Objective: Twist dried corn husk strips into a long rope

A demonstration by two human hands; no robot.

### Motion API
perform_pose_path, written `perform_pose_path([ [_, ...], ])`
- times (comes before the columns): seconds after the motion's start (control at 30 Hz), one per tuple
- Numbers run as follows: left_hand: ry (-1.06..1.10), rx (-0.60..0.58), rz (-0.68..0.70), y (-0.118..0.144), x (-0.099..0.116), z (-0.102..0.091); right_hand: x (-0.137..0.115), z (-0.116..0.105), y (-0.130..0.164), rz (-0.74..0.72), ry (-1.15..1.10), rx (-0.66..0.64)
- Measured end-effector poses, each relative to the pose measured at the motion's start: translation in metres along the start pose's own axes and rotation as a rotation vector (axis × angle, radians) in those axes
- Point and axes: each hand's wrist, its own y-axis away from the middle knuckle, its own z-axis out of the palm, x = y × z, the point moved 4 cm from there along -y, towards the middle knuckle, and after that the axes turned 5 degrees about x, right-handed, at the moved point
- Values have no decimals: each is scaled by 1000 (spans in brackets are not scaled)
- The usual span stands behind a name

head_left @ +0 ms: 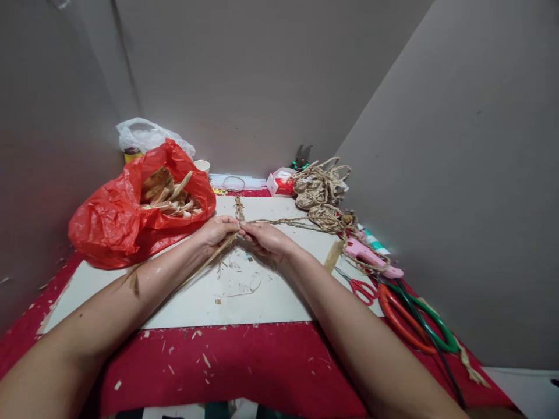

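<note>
My left hand (218, 229) and my right hand (265, 237) meet at the middle of a white board (183, 302), fingertips pinched close together. Between them are fibre strands of dry plant husk. One long tan strip (208, 262) trails from my left fingers down along the left forearm. Just beyond the fingertips lies a short knotted, braided piece (239, 207). A twisted cord (283, 222) runs from beside my right fingers to the coiled cord bundles (318, 189). Exactly which strand each fingertip grips is partly hidden.
A red plastic bag (111, 218) of dry corn husks (172, 195) stands left. Red-handled scissors (363, 291), a pink glue gun (371, 256) and large red-and-green-handled cutters (393, 308) lie right. Behind are a tissue pack (282, 183), a paper cup (201, 166) and a ring (234, 184).
</note>
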Motion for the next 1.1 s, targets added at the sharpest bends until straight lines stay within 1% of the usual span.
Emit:
perform_pose_path([
  [0.07,17,0,22,2,0,1,2,1,0,39,-65,-75],
  [0.13,0,-12,59,3,2,2,3,1,1,49,-119,-130],
  [0.23,-101,-70,125,4,5,4,5,1,1,43,-140,-157],
  [0.3,-188,-113,185,5,8,4,6,1,1,29,-112,-132],
  [0.33,-248,-116,222,5,10,4,6,0,1,18,-91,-104],
  [0.4,-396,-77,296,6,13,2,7,-1,0,-1,-52,-39],
  [0.47,-537,-29,341,6,16,-1,8,0,0,-6,-27,10],
  [0.53,-635,-23,346,6,18,-3,11,1,0,4,-18,37],
  [0.67,-774,-83,330,8,19,-2,16,6,-1,34,-59,112],
  [0.73,-785,-85,294,11,17,0,17,8,-1,37,-101,139],
  [0.83,-720,-51,204,16,9,5,18,10,0,40,-153,152],
  [0.87,-705,-38,195,18,6,6,19,11,0,44,-171,150],
  [1.03,-701,13,304,23,-3,9,21,12,0,58,-248,123],
  [1.1,-682,8,295,23,-3,8,21,11,0,60,-264,114],
])
